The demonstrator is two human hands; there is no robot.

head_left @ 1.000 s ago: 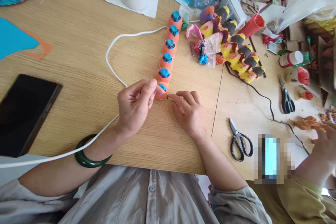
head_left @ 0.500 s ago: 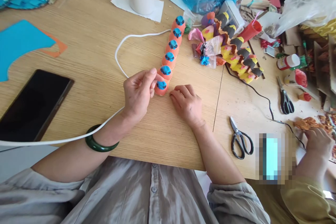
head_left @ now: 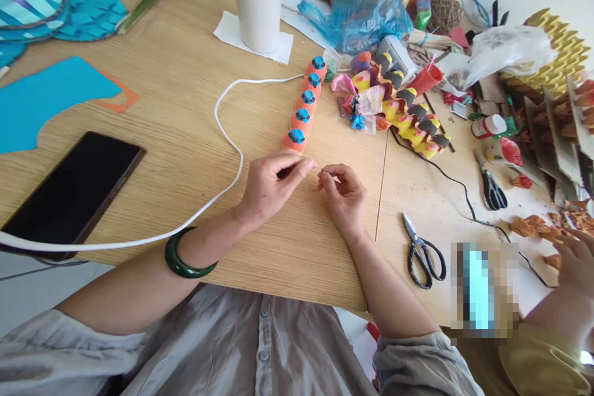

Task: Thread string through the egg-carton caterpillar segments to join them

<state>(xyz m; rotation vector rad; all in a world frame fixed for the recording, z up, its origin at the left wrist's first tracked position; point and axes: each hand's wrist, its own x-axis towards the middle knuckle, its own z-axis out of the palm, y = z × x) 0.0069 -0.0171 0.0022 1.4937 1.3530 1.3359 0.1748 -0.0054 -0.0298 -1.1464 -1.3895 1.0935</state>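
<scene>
A row of orange bumps (head_left: 301, 119) topped with blue and black pieces lies on the wooden table (head_left: 185, 105). Just below its near end is my left hand (head_left: 273, 189), thumb and fingers pinched together, hiding part of the row's end. My right hand (head_left: 343, 195) sits close beside it with curled fingers, its fingertips pressed together. Anything between the fingertips of either hand is too small to make out. Right of the row lie a colourful painted egg-carton strip (head_left: 408, 111) and a blue clay lump (head_left: 357, 122).
A black phone (head_left: 74, 189) and a white cable (head_left: 232, 139) lie to the left. A white jug (head_left: 258, 6) stands behind. Scissors (head_left: 423, 253) lie near the front edge. Another person's hand (head_left: 575, 260) is at the far right.
My left hand has moved off the near bump, right and down, towards my right hand. My right hand has turned, its fingers curled. The view has shifted, and the other person's hand has lifted and spread.
</scene>
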